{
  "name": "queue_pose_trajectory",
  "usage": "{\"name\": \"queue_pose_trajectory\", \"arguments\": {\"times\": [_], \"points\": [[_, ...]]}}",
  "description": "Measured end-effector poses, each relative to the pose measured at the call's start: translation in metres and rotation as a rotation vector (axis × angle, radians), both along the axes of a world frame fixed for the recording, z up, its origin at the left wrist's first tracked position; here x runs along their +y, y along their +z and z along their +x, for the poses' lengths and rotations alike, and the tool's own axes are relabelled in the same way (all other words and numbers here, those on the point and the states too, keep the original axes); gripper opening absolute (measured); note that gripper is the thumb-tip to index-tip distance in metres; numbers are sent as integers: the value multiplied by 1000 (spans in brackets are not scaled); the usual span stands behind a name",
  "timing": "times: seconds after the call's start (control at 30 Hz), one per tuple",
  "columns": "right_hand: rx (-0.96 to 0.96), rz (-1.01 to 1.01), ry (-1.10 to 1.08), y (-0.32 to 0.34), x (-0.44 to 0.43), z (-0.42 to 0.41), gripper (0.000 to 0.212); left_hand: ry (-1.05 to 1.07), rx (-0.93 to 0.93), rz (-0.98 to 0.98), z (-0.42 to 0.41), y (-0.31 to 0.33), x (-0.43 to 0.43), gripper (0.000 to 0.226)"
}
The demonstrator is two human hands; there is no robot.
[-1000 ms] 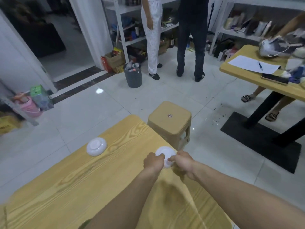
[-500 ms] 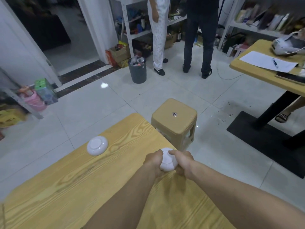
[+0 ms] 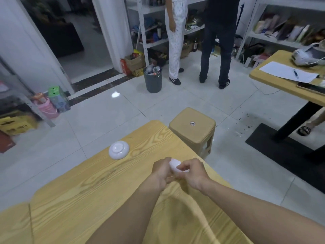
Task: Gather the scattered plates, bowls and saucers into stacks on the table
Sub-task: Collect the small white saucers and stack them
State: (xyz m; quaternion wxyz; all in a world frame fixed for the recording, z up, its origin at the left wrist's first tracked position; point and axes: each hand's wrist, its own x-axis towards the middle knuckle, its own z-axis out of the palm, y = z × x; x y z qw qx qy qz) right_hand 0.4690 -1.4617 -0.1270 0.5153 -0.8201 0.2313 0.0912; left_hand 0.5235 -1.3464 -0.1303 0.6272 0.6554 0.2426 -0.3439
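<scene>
Both my hands hold one small white bowl (image 3: 175,166) just above the wooden table (image 3: 91,196), near its right edge. My left hand (image 3: 161,170) grips the bowl's left side and my right hand (image 3: 192,172) curls round its right side, so most of the bowl is hidden. A second white dish (image 3: 118,149) lies upside down on the table near the far left edge, well apart from my hands.
A tan plastic stool (image 3: 192,128) stands just beyond the table's far corner. Two people stand by the shelves, next to a grey bin (image 3: 152,80). Another wooden table (image 3: 281,81) with papers is at the right.
The bowl has been lifted off the table's right edge and drawn slightly toward me between both hands. The upturned dish has not moved.
</scene>
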Motion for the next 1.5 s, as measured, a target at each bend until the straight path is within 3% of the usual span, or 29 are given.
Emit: {"name": "queue_pose_trajectory", "arguments": {"times": [0.1,0.2,0.37,0.5,0.6,0.73,0.9,1.13,1.37,1.5], "points": [[40,-185,153,-19,20,-12,19,-47,-40,100,-4,-19,22,14],[39,-320,323,-40,35,-26,25,-102,-38,194,-14,-34,40,28],[59,-547,513,-47,43,-37,32,-139,-58,172,-19,-36,52,18],[108,-569,563,-29,39,-30,46,-97,-49,152,-17,-24,59,19],[74,-445,466,-6,38,-11,47,-3,-52,153,-8,-5,68,17],[171,40,89,28,55,31,44,127,-84,162,9,24,90,13],[310,358,-1,51,87,72,41,264,-24,136,32,43,134,32],[403,496,-79,35,128,111,51,264,71,92,67,37,187,44],[395,422,-122,12,159,155,37,229,137,68,114,10,201,47],[375,353,-130,-2,170,177,25,232,139,82,136,-3,201,35]]}}
